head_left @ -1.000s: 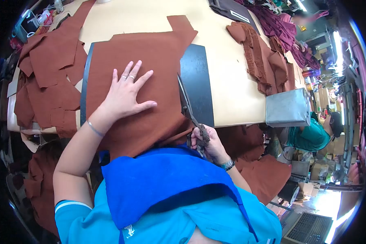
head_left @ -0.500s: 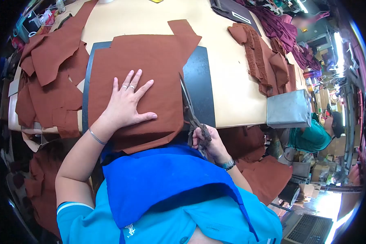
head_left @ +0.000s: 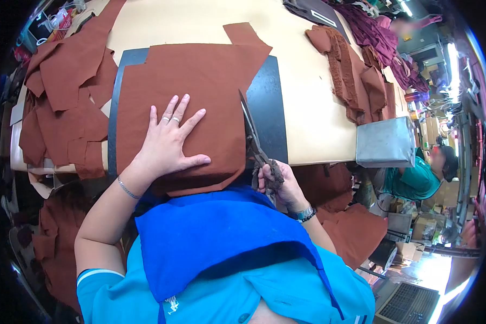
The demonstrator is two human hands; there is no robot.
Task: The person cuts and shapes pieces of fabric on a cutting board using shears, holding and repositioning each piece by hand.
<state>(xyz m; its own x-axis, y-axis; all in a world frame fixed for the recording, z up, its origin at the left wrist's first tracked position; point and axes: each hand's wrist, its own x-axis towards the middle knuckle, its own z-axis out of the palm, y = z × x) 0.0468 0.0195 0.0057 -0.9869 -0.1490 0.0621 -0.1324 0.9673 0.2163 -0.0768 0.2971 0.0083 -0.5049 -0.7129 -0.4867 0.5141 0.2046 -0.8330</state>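
A large piece of rust-brown fabric (head_left: 200,75) lies over a dark cutting board (head_left: 272,113), its front edge folded near my apron. My left hand (head_left: 170,137) rests flat on the cloth, fingers spread, rings on two of them. In my right hand (head_left: 283,189) is a pair of scissors (head_left: 251,129) with dark wrapping around the handles. The blades lie along the cloth's right edge and point away from me. How far they are parted I cannot tell.
Brown cut pieces (head_left: 65,113) are heaped at the left. More brown fabric (head_left: 351,81) and a metal box (head_left: 386,142) sit on the right of the pale table (head_left: 308,129). Another person (head_left: 416,175) in green is beyond the box. Brown cloth (head_left: 356,232) hangs below.
The view has shifted slightly. My left hand stays flat on the fabric, and the scissors remain by its right edge with almost no movement.
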